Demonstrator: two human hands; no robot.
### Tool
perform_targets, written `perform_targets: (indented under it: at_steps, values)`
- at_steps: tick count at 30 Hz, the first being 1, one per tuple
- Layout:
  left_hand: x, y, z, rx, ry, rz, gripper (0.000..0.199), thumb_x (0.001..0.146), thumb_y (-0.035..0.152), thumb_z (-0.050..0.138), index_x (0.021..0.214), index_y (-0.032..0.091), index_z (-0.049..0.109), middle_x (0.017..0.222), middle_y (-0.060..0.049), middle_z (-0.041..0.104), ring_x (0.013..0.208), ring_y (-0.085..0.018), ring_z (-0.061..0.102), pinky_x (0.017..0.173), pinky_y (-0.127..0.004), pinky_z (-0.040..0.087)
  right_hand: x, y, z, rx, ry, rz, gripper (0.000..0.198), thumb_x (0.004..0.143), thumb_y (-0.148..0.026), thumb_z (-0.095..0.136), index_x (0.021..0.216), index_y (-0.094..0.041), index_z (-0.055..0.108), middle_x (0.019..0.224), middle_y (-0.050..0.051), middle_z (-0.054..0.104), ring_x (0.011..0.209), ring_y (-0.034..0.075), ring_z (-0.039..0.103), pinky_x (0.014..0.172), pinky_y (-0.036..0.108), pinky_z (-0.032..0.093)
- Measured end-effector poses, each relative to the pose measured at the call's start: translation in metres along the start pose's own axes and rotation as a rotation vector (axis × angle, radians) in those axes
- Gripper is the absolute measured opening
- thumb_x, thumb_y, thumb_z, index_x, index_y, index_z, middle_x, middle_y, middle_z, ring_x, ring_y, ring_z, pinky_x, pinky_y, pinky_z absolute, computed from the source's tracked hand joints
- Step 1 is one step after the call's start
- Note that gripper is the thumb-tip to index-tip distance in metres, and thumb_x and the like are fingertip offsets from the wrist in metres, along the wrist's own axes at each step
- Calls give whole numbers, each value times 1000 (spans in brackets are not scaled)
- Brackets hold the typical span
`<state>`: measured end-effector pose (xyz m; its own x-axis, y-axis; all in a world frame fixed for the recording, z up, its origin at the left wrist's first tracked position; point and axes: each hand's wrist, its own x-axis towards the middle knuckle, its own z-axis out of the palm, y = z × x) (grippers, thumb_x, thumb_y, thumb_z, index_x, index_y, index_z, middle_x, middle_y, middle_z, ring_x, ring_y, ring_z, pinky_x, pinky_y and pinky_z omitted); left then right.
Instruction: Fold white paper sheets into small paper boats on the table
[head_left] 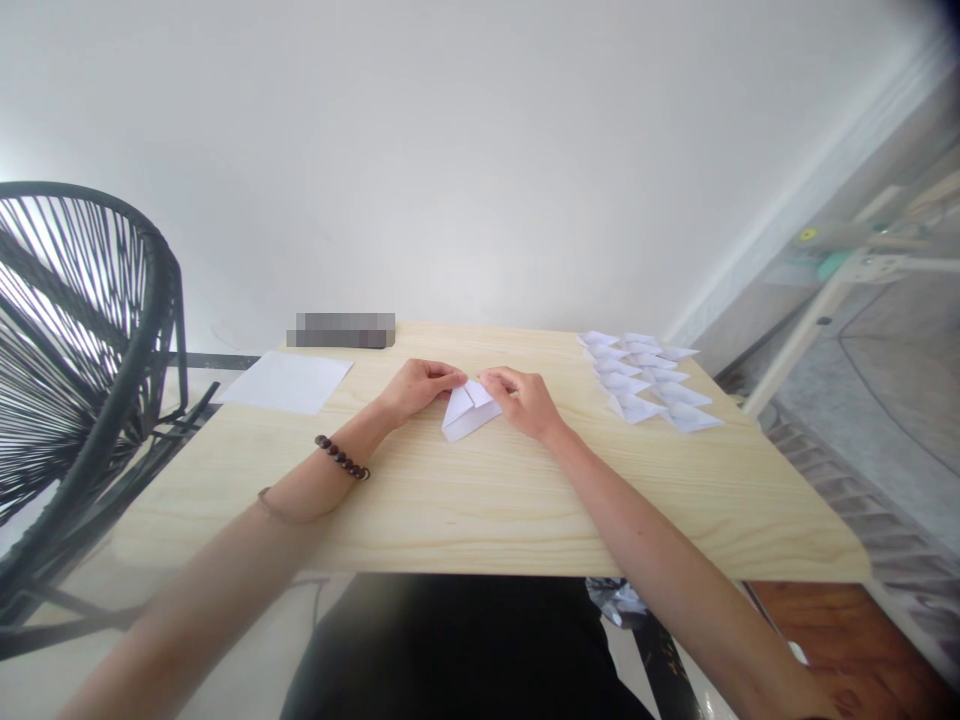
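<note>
Lap | left and right hands mostly closed | pinching folded paper

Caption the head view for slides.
Folded white paper in the grip of left hand and right hand, pale wooden table beneath, pointed white papers at right.

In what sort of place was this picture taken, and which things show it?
Probably a room at home, though a small workroom is possible: a light wooden table stands by a plain white wall, with a woven-cord chair beside it.
</note>
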<state>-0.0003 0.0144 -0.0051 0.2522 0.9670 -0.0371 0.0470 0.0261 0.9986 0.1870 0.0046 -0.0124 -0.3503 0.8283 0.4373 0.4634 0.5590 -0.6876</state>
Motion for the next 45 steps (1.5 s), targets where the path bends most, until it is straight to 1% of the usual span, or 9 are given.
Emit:
perform_targets:
  at_steps: [3,9,16,26,30,33,37,40,45]
  values:
    - [-1,1,2,56,-16,34,24,63,35,67,72,13,67,73,-5,66,68,-15,57,67,-27,44,2,-1,4,-22,-39,2,28,80,-35,45,77,-15,65,73,3,66,65,13,58,59,21,40]
    - [-2,1,2,130,-71,84,26,64,37,65,73,12,67,72,-5,66,66,-15,56,64,-27,43,3,-1,4,-31,-80,-23,28,80,-30,45,66,-14,62,62,-1,60,57,9,50,55,19,34]
    - [-2,0,0,192,-65,143,29,65,39,63,75,12,67,73,-6,65,68,-16,57,65,-28,44,2,2,5,-20,-54,-17,26,79,-31,46,65,-14,61,63,-1,60,59,10,50,56,19,34]
    - [-6,4,5,275,-74,182,31,70,42,57,74,12,64,68,-3,62,63,-13,53,58,-23,39,3,-1,9,-107,27,-103,26,80,-28,44,61,-16,57,64,1,58,59,11,49,59,22,34]
    - [-4,3,4,272,-68,195,30,71,41,56,72,12,63,66,-2,60,61,-12,51,56,-22,37,2,-1,7,-81,-13,-88,27,82,-29,41,62,-16,54,60,-1,53,57,10,46,55,21,32]
    - [-3,2,3,240,-57,191,29,71,40,57,73,12,62,67,-2,60,61,-12,51,57,-22,38,2,0,4,-63,-57,-83,31,83,-30,38,58,-16,50,56,-2,48,54,9,43,52,20,31]
    - [-4,2,3,242,-102,171,30,70,41,57,76,12,63,68,-3,60,62,-13,51,55,-22,38,1,2,4,-69,-54,-128,30,84,-29,38,60,-16,50,61,0,52,58,10,45,57,21,33]
    - [-6,4,5,258,-108,174,32,70,42,56,76,12,64,68,-4,61,62,-13,51,54,-22,38,1,2,5,-81,-46,-144,29,84,-29,39,60,-16,51,62,0,53,59,10,46,58,21,33]
    - [-6,5,5,259,-79,178,30,70,41,57,74,12,65,66,-3,61,59,-12,50,51,-21,36,1,1,3,-83,-55,-110,33,83,-31,39,54,-17,43,56,-2,46,54,9,41,53,22,31]
